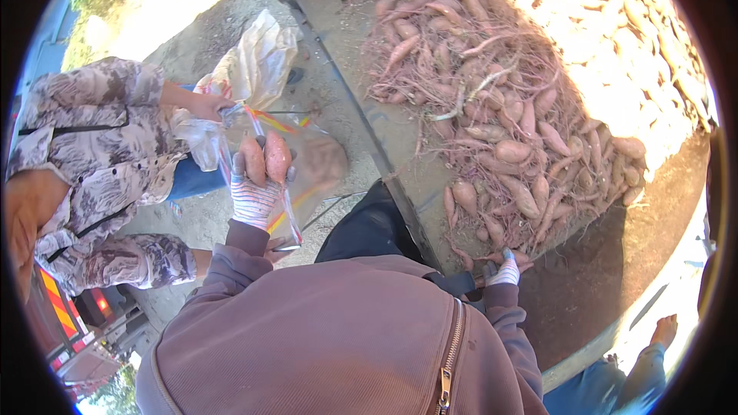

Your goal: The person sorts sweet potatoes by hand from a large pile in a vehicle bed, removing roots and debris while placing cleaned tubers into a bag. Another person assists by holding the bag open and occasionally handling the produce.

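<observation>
Two reddish sweet potatoes [277,156] lie side by side in my left hand [255,198], which wears a striped white and grey glove with its fingers curled round them. They are at the mouth of a clear plastic bag [315,155] with orange and yellow bands, held open by another person's hands [209,105]. My right hand [505,270], gloved the same way, is at the near edge of a large heap of sweet potatoes [513,152]. Its fingers close on a slender sweet potato [523,260], partly hidden by the glove.
The heap, tangled with roots, lies on a flat bed with a dark metal edge [338,77]. A person in a camouflage jacket [108,131] stands at left. A vehicle's red light [101,301] shows behind. Another person's jeans [615,384] appear lower right.
</observation>
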### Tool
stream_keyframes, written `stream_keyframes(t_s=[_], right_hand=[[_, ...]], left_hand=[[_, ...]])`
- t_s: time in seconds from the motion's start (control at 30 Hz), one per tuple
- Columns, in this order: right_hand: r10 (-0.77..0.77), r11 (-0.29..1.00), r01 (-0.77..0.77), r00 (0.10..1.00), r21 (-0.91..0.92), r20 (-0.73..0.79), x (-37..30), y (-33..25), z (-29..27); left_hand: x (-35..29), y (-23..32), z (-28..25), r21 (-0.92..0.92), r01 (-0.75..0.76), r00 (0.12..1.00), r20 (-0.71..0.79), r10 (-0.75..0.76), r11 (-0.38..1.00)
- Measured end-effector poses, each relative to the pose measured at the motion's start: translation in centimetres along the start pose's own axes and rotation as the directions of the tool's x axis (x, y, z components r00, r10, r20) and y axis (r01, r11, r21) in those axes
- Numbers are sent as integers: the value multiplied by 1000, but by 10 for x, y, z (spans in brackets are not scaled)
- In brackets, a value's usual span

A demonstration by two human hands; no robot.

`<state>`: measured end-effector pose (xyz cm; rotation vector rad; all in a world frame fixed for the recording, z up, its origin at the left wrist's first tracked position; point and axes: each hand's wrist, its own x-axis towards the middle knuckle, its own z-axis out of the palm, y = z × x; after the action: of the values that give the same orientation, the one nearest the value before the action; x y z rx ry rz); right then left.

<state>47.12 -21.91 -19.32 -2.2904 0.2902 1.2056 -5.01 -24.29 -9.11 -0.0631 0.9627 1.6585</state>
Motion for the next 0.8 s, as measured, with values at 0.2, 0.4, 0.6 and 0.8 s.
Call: stream_keyframes(t_s=[0.2, 0.4, 0.6, 0.8], right_hand=[[-310, 896, 334, 943, 292, -124, -28, -37, -2], [-681, 656, 688, 717, 308, -152, -97, -86, 13], [-863, 331, 938, 257, 104, 435, -162, -85, 57], [-674, -190, 970, -15, -153, 739, -164, -50, 76]], left_hand=[[-52, 74, -77, 24, -150, 933, -328, 149, 988], [-22, -7, -158, 928, 288, 850, -362, 382, 238], [-14, -101, 129, 800, -177, 966, 254, -57, 573], [20, -216, 183, 180, 376, 850, 323, -415, 909]])
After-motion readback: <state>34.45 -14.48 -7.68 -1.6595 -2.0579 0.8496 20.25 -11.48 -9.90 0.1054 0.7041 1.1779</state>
